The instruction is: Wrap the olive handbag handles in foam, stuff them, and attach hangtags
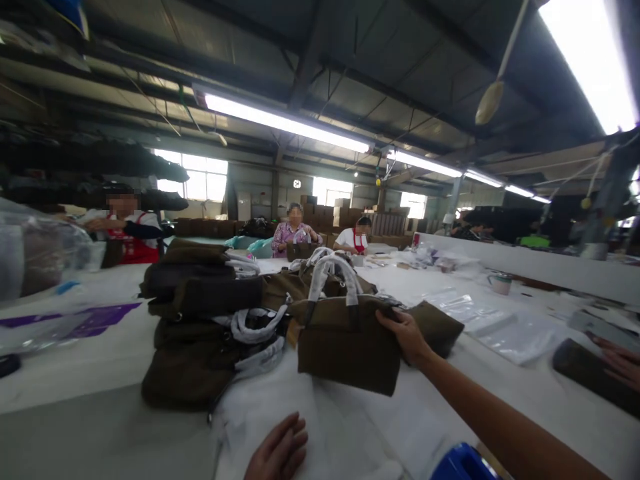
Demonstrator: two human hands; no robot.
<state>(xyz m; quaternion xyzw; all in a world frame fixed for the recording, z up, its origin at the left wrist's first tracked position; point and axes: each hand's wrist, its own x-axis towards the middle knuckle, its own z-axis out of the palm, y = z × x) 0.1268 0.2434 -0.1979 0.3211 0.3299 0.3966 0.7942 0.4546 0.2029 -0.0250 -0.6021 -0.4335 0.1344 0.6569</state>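
Note:
An olive-brown handbag [345,343] with plastic-wrapped handles [333,267] stands in the middle of the table, slightly tilted. My right hand [406,333] grips its upper right corner, the fingertips partly behind the fabric. Low in the picture is my left hand [280,448], its fingers loosely curled side by side over white wrapping material [320,413]; whether it holds anything is hidden. Left of the bag lies a pile of similar bags [195,360], their handles wrapped in clear plastic. Another brown bag [435,327] lies just beyond my right hand.
Clear plastic bags [520,330] lie at right, near a mug [500,283]. Someone's hand [620,360] rests on a dark item [585,373] at far right. A blue object [463,463] is at the bottom edge. Several people work across the white table [55,387].

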